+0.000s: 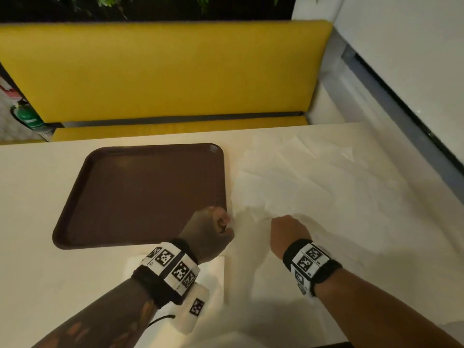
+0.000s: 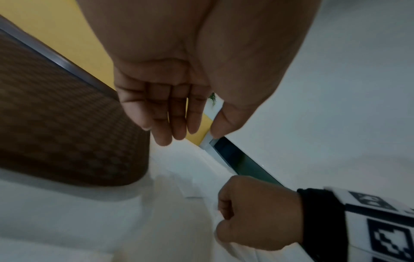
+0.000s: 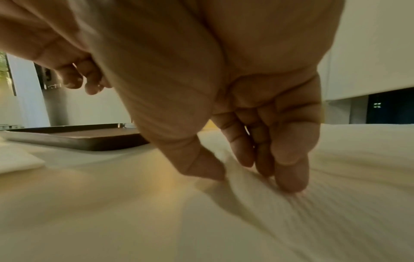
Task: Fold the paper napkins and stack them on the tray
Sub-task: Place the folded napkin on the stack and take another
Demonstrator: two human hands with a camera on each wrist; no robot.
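Note:
The brown tray (image 1: pixel 140 192) lies bare on the white table, left of centre; it also shows in the wrist views (image 2: pixel 67 124) (image 3: pixel 78 140). Several unfolded white napkins (image 1: pixel 301 187) are spread overlapping to its right. My right hand (image 1: pixel 283 222) (image 3: pixel 246 173) pinches a raised ridge of the nearest napkin (image 3: pixel 235 187) between thumb and fingers. My left hand (image 1: pixel 216 227) (image 2: pixel 190 134) hovers by the tray's near right corner, fingers loosely curled and holding nothing. One folded napkin (image 1: pixel 213 270) (image 3: pixel 17 159) lies under my left wrist.
A yellow bench (image 1: pixel 163 71) runs along the table's far edge. A white wall with a dark window frame (image 1: pixel 401 109) borders the table on the right. A green canister (image 1: pixel 25 116) stands on the floor at far left.

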